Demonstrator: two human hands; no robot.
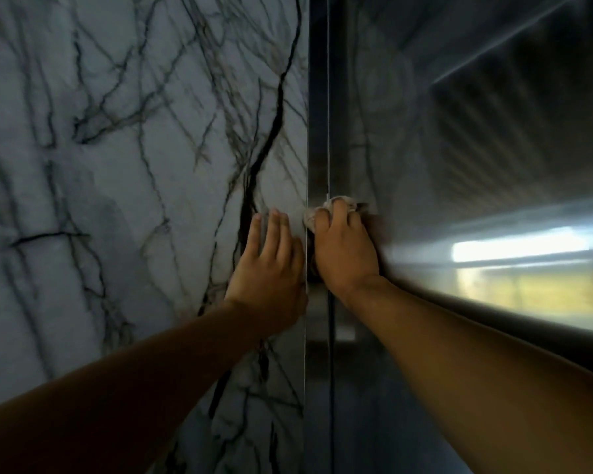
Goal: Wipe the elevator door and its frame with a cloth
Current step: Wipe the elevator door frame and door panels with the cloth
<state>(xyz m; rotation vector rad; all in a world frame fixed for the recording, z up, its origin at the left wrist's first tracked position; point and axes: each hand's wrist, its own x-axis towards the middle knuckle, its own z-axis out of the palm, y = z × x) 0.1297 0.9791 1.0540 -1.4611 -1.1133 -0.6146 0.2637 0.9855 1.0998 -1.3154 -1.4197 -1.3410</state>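
The fingers of the right hand are curled shut over a small crumpled whitish cloth, which is bunched under the palm & pressed flat against the brushed steel elevator door frame; only the cloth's upper edge and a bit at the left, next to the knuckles, are seen past the fingers. The cloth sits at about mid-height of the view, right at the vertical seam betw. the narrow outer strip of the frame and the wider metal panel to the right. The left hand's fingers are spread open & laid flat, nothing held, fingertips pointed up. The left hand is rested on the white marble wall panel w/ dark grey veins, just beside the frame's left edge, its thumb side touching or nearly touching that edge; which cannot be told. The two hands are close together, w/ the frame's thin bright edge line seen betw. them. Both bare forearms are extended up from the lower corners. To the right, the shiny stainless steel elevator door is seen, blurred, w/ a bright white & yellowish reflection across its lower part and streaked reflections higher up.
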